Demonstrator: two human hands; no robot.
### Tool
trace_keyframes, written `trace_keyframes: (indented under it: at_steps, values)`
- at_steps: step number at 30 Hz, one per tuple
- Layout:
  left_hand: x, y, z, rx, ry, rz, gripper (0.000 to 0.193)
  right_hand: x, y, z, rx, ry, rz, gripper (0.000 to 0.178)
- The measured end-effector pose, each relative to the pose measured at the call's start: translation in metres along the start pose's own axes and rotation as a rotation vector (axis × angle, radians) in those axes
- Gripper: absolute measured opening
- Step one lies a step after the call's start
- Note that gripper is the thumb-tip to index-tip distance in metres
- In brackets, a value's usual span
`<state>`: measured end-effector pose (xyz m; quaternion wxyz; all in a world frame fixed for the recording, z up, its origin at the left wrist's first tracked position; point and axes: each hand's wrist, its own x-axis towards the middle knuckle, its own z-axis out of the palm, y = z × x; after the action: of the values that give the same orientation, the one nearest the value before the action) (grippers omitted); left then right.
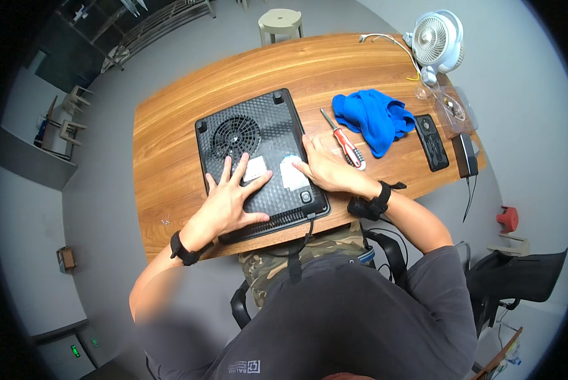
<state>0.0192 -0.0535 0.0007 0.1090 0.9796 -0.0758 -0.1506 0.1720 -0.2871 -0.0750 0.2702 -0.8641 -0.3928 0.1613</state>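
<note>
A black induction cooker [270, 140] lies bottom up on the wooden table in front of me. It has a round fan grille [236, 137], rubber feet and white labels. My left hand [227, 199] rests on this underside, its fingers spread wide below the grille and one fingertip at the small label [255, 168]. Along the right edge lies my right hand [327, 168], fingers stretched out against the side, thumb over the larger label [293, 173]. A cord [310, 227] leaves the near edge. Right of the cooker lies a red-and-white screwdriver [344, 141].
On the table's [170, 145] right stand a blue cloth [375, 119], a black screwdriver-bit case [431, 142], a black power adapter [465, 156], a clear plastic box [458, 111] and a white fan [437, 41]. Small screws [165, 220] lie at the near left. A stool [280, 22] stands beyond.
</note>
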Motion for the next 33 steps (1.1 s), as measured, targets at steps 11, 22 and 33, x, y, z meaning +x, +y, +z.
trace_keyframes:
  at_steps: [11, 22, 33]
  values:
    - [-0.001, -0.005, 0.002, 0.038, 0.047, 0.027, 0.093, -0.002, -0.006, -0.006, -0.003, 0.033, 0.008, 0.08]
    - [-0.007, -0.087, -0.016, -0.398, 0.215, 0.255, 0.048, -0.01, 0.019, -0.032, -0.127, 0.258, -0.109, 0.042]
    - [-0.128, -0.191, 0.023, -0.336, 0.321, -0.378, 0.022, -0.039, 0.048, -0.043, -0.233, 0.213, 0.068, 0.055]
